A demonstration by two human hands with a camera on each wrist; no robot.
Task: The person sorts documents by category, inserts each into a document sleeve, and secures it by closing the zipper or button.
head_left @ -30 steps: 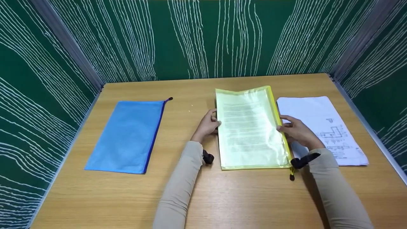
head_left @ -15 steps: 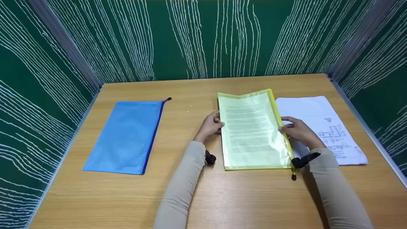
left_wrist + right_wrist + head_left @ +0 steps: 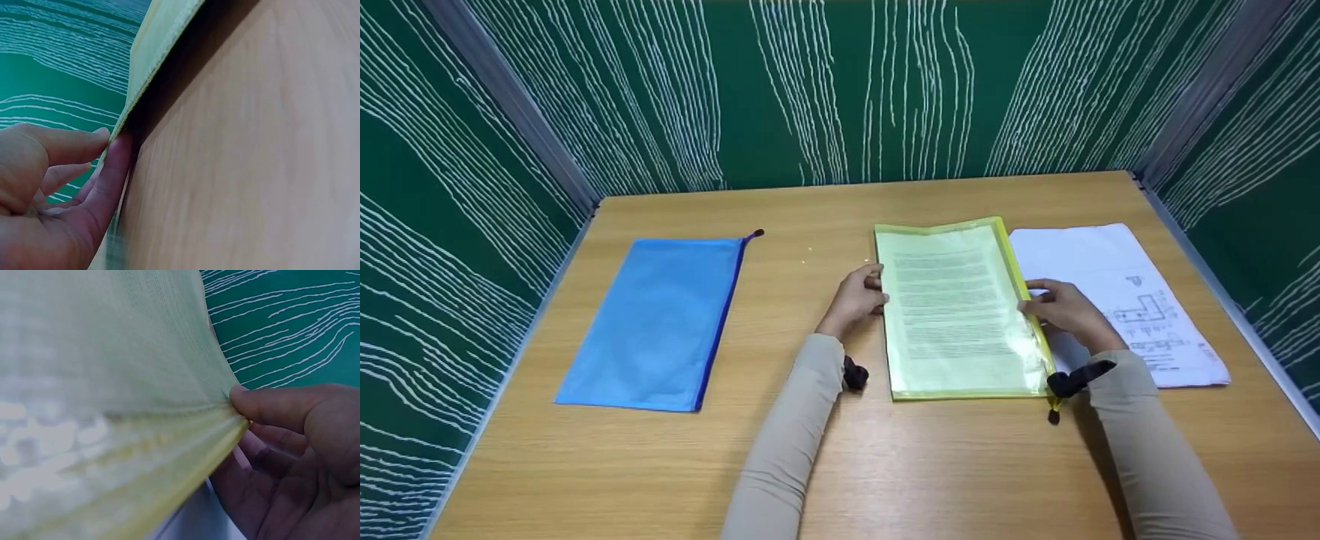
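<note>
A yellow zip folder, see-through with a printed sheet showing inside, lies right of the table's middle. My left hand pinches its left edge between thumb and fingers; the left wrist view shows that edge raised a little off the wood. On the other side my right hand pinches the yellow zip edge, thumb on top and fingers beneath, as the right wrist view shows the thumb pressing there. The folder's zip pull hangs at the near right corner.
A blue zip folder with a purple zip lies at the left of the wooden table. White papers with printed drawings lie at the right, partly under the right hand and the yellow folder. Green walls with white lines enclose the table.
The yellow folder has come down and slightly toward me and to the right, its far edge now flatter. Both hands have kept their pinch and moved slightly with it.
</note>
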